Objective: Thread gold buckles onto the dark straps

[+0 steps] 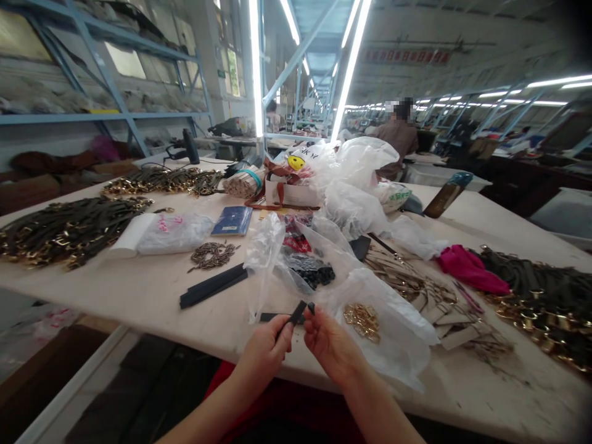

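My left hand (272, 338) is closed around a dark strap piece (298, 311), whose end sticks up past the thumb. Just to its right, the fingertips of my right hand (326, 336) pinch a small black piece (311, 307), too small to name. The two pieces are close together over the table's front edge. Another dark strip (272, 317) lies on the table behind my left hand. Gold metal rings (363, 322) rest on a clear plastic bag (393, 314) beside my right hand. Small black parts (319, 276) lie in an open bag farther back.
Dark flat strips (213, 285) and a pile of small metal pieces (213, 254) lie to the left. Straps with gold buckles (69, 231) cover the far left; more straps (536, 296) lie right, near a magenta cloth (472, 269). A person (398, 132) is beyond the table (194, 330).
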A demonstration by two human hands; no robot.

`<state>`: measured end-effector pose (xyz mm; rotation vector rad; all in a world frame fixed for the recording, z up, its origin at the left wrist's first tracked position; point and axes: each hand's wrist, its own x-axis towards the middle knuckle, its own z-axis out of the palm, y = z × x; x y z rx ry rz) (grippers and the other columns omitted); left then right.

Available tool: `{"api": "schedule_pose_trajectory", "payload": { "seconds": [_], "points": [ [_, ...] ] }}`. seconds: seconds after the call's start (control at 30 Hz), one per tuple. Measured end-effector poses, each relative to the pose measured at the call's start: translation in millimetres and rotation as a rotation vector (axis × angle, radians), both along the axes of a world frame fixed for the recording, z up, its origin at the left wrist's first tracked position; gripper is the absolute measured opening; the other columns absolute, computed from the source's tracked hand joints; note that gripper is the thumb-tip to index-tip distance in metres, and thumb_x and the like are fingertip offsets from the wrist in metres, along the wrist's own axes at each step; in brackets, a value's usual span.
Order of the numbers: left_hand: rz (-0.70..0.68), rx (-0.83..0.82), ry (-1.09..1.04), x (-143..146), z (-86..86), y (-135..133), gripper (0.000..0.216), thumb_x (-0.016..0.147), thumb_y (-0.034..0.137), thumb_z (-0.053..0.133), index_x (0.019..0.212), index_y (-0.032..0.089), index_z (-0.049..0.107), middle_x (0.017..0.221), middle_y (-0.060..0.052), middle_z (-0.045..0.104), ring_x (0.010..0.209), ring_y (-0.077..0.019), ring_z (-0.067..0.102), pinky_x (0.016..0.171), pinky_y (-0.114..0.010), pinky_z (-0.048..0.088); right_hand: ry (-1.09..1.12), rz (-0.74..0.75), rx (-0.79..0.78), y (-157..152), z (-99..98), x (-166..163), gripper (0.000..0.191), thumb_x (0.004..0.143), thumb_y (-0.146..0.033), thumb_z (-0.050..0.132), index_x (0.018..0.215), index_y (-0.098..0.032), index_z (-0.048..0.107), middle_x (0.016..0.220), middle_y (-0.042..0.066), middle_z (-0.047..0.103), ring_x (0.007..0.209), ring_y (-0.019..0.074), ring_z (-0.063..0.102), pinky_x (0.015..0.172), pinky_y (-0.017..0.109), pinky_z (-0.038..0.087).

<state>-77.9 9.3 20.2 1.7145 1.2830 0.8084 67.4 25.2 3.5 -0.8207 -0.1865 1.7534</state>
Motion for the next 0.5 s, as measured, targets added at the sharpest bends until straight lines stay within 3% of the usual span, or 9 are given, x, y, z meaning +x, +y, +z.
{"api": "schedule_pose_trajectory", "payload": {
  "seconds": [0.27, 0.4, 0.5],
  "points": [
    [-0.036, 0.027, 0.153, 2.7, 2.2, -1.3, 0.029, 0.086, 0.032, 0.036, 0.082, 0.017, 0.060, 0.061, 0.000, 0.056, 0.056, -0.0149, 0.051, 0.056, -0.023, 0.034, -0.176, 0.011, 0.105, -9.6, -10.8, -2.1, 0.029, 0.061, -0.038, 0.075, 0.079, -0.021, 0.059, 0.086, 0.000, 0.068, 0.074, 0.0121, 0.059, 0.057, 0.020, 0.040],
    [-0.123, -0.012, 0.197, 1.7, -1.0, 2.5, 0.030, 0.085, 0.032, 0.037, 0.083, 0.017, 0.063, 0.067, -0.002, 0.062, 0.061, -0.0169, 0.053, 0.058, -0.023, 0.036, -0.338, -0.005, 0.145, -12.8, -21.6, -2.0, 0.030, 0.060, -0.042, 0.073, 0.075, -0.021, 0.058, 0.078, -0.002, 0.063, 0.069, 0.0118, 0.054, 0.060, 0.022, 0.037],
    [-0.168, -0.031, 0.161, 0.8, -4.7, 5.1, 0.030, 0.086, 0.034, 0.038, 0.090, 0.018, 0.063, 0.083, -0.005, 0.066, 0.077, -0.0201, 0.058, 0.071, -0.025, 0.039, -0.487, 0.068, 0.222, -17.2, -28.4, -1.0, 0.027, 0.064, -0.040, 0.070, 0.079, -0.020, 0.060, 0.076, -0.002, 0.060, 0.066, 0.0111, 0.049, 0.060, 0.022, 0.035]
  ]
}}
